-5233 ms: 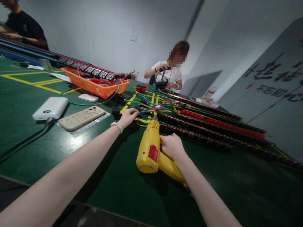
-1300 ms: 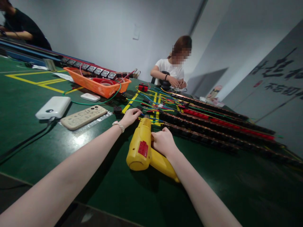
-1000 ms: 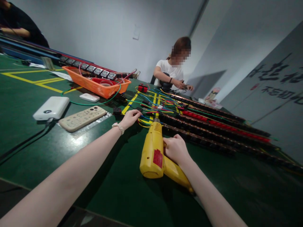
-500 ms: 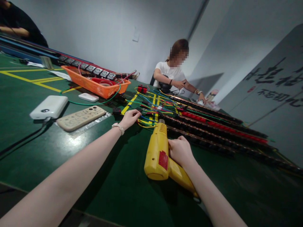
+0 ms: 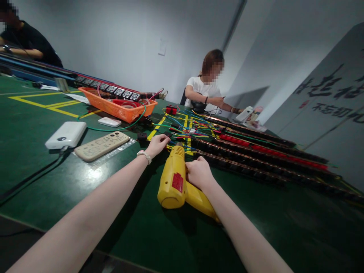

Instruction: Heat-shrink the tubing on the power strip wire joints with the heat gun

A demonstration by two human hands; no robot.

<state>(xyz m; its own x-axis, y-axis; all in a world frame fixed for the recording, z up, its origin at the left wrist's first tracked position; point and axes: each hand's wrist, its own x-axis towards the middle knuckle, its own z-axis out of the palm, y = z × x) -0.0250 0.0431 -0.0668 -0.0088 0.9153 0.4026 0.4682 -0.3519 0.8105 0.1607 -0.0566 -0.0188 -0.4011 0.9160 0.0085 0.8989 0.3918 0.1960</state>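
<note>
Heat gun shifted toward left hand.
Right hand grips it; left pinches wires beside nozzle. Work appears unfinished; extent indistinct.

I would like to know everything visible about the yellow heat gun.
The yellow heat gun looks plastic, with vent slots, a rounded rear, a red label and a metal-looking nozzle. It is held over the green table, nozzle toward the coloured wires, handle slanting to the picture's lower right. The right hand grips the handle. Whether it runs cannot be seen.
</note>
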